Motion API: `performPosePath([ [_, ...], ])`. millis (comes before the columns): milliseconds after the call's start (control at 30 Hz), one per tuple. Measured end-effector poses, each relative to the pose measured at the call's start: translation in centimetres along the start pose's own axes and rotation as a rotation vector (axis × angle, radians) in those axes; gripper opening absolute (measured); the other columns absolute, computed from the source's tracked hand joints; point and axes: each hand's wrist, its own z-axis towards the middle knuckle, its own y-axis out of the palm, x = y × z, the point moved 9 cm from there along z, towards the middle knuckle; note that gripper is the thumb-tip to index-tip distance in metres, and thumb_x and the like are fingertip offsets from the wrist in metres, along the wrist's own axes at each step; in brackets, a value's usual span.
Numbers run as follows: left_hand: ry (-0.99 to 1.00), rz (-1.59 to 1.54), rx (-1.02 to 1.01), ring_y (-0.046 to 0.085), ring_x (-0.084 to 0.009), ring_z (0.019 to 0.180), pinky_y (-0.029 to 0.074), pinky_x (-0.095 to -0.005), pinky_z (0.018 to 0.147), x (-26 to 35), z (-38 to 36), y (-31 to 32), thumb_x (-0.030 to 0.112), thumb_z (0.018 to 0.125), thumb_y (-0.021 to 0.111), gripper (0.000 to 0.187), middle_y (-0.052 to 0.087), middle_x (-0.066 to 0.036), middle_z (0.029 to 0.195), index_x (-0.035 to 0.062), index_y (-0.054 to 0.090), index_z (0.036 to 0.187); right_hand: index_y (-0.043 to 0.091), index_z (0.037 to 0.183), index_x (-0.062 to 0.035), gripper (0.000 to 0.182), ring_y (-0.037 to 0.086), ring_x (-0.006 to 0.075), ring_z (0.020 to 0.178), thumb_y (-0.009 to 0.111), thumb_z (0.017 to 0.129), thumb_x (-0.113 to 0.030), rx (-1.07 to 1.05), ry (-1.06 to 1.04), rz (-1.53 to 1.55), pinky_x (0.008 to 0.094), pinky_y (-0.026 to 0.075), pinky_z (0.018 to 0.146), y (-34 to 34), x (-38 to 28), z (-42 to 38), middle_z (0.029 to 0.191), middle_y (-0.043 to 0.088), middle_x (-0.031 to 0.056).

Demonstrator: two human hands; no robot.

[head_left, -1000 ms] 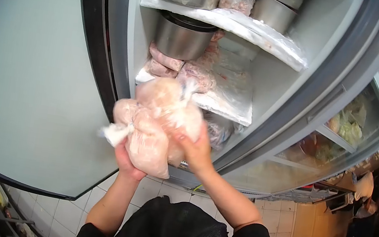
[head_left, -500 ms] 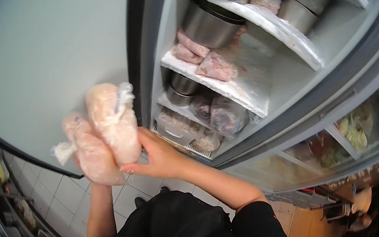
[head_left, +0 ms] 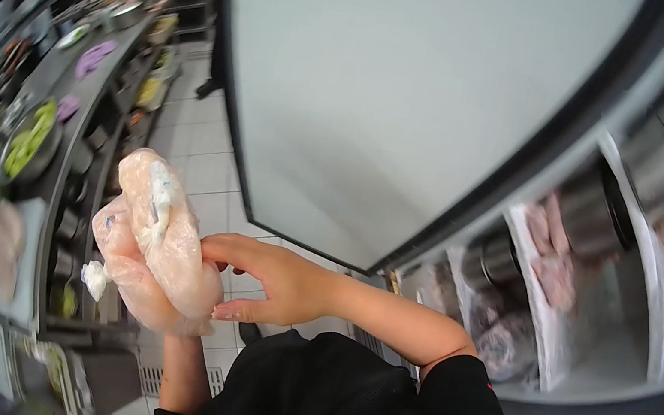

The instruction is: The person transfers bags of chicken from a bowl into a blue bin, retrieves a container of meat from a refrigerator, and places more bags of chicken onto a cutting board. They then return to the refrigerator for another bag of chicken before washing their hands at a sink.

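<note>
Two clear plastic bags of pale raw meat, knotted at the ends, are held together in front of me. One bag (head_left: 159, 232) lies uppermost, its white twisted end running along it. The other bag (head_left: 133, 270) sits beneath and to the left, its knotted end sticking out leftward. My left forearm (head_left: 184, 371) rises under them; that hand is hidden behind the bags and supports them from below. On the right side, my right hand (head_left: 277, 277) presses its fingertips and thumb against the upper bag, with a gap at the palm.
An opened fridge door (head_left: 401, 97) stands ahead. To the right are fridge shelves (head_left: 535, 327) with steel pots (head_left: 588, 209) and bagged meat (head_left: 553, 264). At left runs a steel counter (head_left: 92, 104) with a bowl of green vegetables (head_left: 30, 142), purple cloths and a board (head_left: 28, 264).
My view has swung left, away from the fridge shelves toward the counter. Both bags have come along in my hands. My right hand's grip has loosened a little, palm farther from the bag.
</note>
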Motion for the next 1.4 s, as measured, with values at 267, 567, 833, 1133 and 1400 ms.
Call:
performPosePath([
  [267, 0.186, -0.135, 0.254, 0.053, -0.0206, 0.101, 0.047, -0.0343, 0.087, 8.6, -4.2, -10.4, 0.031, 0.095, 0.04, 0.037, 0.054, -0.007, 0.109, 0.0036, 0.048, 0.119, 0.039, 0.134, -0.0054, 0.062, 0.049, 0.0227, 0.11, 0.066, 0.082, -0.027, -0.463, -0.107, 0.144, 0.0368, 0.041, 0.094, 9.6, 0.0, 11.0, 0.13, 0.045, 0.0107],
  [567, 0.541, -0.386, 0.49, 0.052, -0.0217, 0.105, 0.045, -0.0358, 0.092, 20.6, -5.9, -22.3, 0.041, 0.092, 0.041, 0.049, 0.053, -0.009, 0.115, 0.0033, 0.045, 0.124, 0.026, 0.14, -0.0054, 0.078, 0.052, 0.0215, 0.108, 0.07, 0.079, -0.026, -0.548, -0.028, 0.61, 0.0344, 0.045, 0.089, 19.4, -1.0, 22.8, 0.133, 0.041, 0.0175],
  [833, 0.517, -0.338, 0.567, 0.058, -0.0262, 0.105, 0.045, -0.0392, 0.094, 31.4, -5.4, -27.6, 0.032, 0.087, 0.045, 0.05, 0.057, -0.015, 0.118, 0.0, 0.046, 0.126, 0.033, 0.133, 0.002, 0.072, 0.047, 0.02, 0.116, 0.072, 0.076, -0.018, -0.344, -0.073, 0.59, 0.0335, 0.038, 0.098, 28.1, 2.2, 39.7, 0.127, 0.047, 0.0139],
  [1133, 0.398, -0.281, 0.484, 0.054, -0.0274, 0.113, 0.041, -0.0416, 0.099, 45.9, 8.3, -40.9, 0.034, 0.09, 0.044, 0.047, 0.055, -0.013, 0.124, 0.0042, 0.048, 0.126, 0.044, 0.117, 0.0046, 0.051, 0.064, 0.0271, 0.087, 0.064, 0.081, -0.025, -0.486, 0.142, 0.617, 0.0419, 0.059, 0.059, 35.9, 0.7, 62.9, 0.107, 0.057, 0.0182],
  [1400, -0.016, -0.144, 1.028, 0.062, -0.026, 0.1, 0.048, -0.0421, 0.09, 43.5, 11.7, -58.7, 0.045, 0.091, 0.038, 0.048, 0.062, -0.013, 0.111, 0.0092, 0.057, 0.116, 0.039, 0.123, 0.0055, 0.058, 0.066, 0.0321, 0.076, 0.058, 0.084, -0.033, -0.581, 0.327, 0.559, 0.0362, 0.056, 0.049, 45.7, 11.7, 74.3, 0.103, 0.058, 0.0225],
])
